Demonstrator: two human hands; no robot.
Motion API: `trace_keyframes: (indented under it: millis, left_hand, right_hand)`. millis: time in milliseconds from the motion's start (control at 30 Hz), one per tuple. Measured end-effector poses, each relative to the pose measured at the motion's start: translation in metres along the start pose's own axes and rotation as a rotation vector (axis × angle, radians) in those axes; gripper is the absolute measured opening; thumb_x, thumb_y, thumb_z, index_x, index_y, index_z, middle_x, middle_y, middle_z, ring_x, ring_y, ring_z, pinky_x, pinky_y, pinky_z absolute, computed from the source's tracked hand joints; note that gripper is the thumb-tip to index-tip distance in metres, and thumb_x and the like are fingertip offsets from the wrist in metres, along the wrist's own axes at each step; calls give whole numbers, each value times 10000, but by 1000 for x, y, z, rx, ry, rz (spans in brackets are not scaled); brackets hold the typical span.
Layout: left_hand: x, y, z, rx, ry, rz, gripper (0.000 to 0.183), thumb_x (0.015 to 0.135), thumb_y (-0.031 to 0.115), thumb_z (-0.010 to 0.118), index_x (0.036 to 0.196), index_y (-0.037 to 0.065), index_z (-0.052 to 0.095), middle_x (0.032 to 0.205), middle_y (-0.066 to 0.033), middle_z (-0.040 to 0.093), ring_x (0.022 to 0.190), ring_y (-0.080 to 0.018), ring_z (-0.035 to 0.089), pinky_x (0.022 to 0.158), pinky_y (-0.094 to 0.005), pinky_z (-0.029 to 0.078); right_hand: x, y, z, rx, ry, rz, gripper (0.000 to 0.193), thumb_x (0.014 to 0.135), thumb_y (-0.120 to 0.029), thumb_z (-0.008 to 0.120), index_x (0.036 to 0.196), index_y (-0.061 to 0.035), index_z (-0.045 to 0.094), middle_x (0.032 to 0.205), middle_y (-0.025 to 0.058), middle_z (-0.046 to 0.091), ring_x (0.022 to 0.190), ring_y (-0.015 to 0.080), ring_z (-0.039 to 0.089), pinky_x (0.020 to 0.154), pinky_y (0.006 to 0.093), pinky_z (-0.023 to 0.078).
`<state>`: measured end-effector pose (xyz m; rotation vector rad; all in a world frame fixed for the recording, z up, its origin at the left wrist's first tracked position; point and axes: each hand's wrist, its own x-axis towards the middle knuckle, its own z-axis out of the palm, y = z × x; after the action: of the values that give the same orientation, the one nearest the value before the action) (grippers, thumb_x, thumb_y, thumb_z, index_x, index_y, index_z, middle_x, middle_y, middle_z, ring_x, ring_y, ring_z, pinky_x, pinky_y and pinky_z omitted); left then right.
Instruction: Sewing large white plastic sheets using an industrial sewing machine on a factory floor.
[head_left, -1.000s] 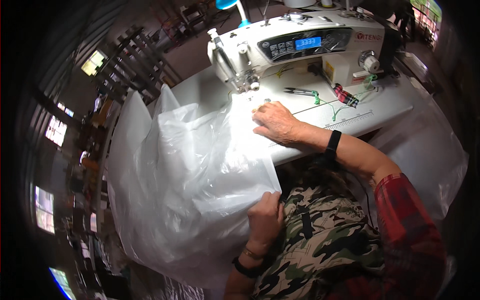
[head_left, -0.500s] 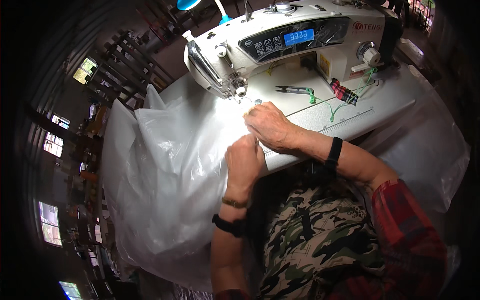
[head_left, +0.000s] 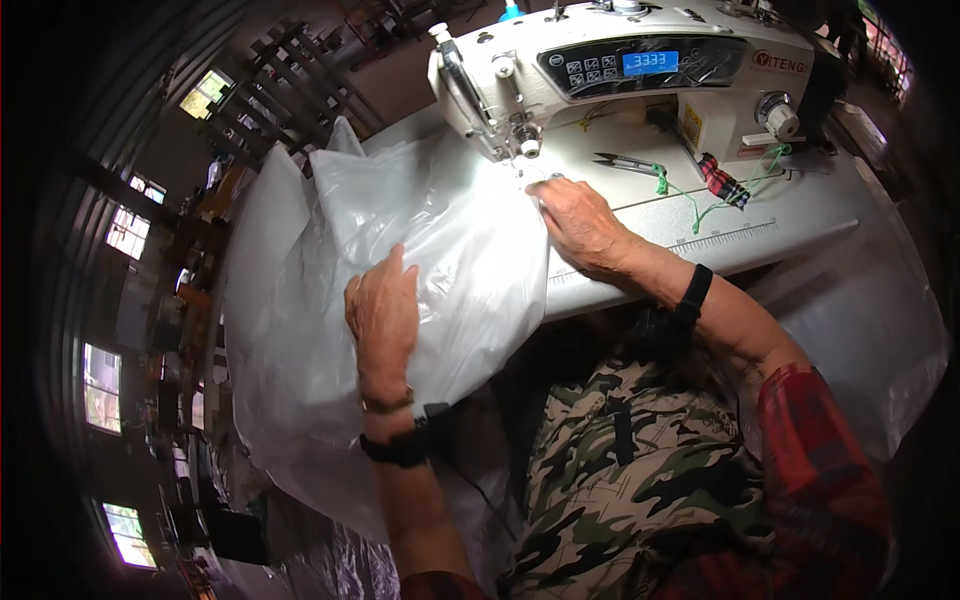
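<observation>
The white plastic (head_left: pixel 465 300) spreads over the left part of the table (head_left: pixel 600 285) and sags over its near edge, its upper right part reaching the needle end (head_left: pixel 524 150) of my machine (head_left: pixel 620 25). Glare there hides whether it lies under the foot.

My left hand (head_left: pixel 385 310) lies palm down on the plastic, fingers extended, thumb apart, gripping nothing that I can see. I'd press lightly and smooth toward the needle end, since slick film likely bunches if pushed hard. My right hand (head_left: pixel 565 210) sits at the plastic's right edge, just beside the needle end, fingers curled; I cannot tell whether they pinch the film. I'd guide that edge straight without tugging, fingertips clear of the needle, and ease out the folds on the left so their weight doesn't drag.

To the right lie snips (head_left: pixel 632 164), green thread (head_left: pixel 697 218) and a plaid bundle (head_left: pixel 722 182); the thread should stay off the plastic.
</observation>
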<state>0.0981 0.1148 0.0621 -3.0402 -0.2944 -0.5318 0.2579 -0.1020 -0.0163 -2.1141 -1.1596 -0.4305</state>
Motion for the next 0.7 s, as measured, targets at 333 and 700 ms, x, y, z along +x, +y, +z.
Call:
trace_keyframes:
  millis: [333, 700]
  left_hand:
    - [-27, -76, 66, -150, 1, -125, 538, 921, 393, 572, 1221, -54, 572, 1303, -261, 552, 1238, -381, 510, 1034, -425, 411]
    - [-28, -72, 72, -130, -20, -164, 520, 919, 380, 568, 1227, -40, 563, 1331, -266, 528, 1261, -387, 487, 1033, -429, 411]
  right_hand:
    - [-128, -85, 65, 984, -214, 455, 239, 898, -197, 578, 832, 29, 619, 761, 154, 666, 638, 267, 632, 593, 391, 480]
    - [-99, -55, 200, 852, -722, -292, 465, 947, -230, 557, 1372, -54, 490, 1286, 111, 608, 1198, 218, 549, 1040, 320, 404]
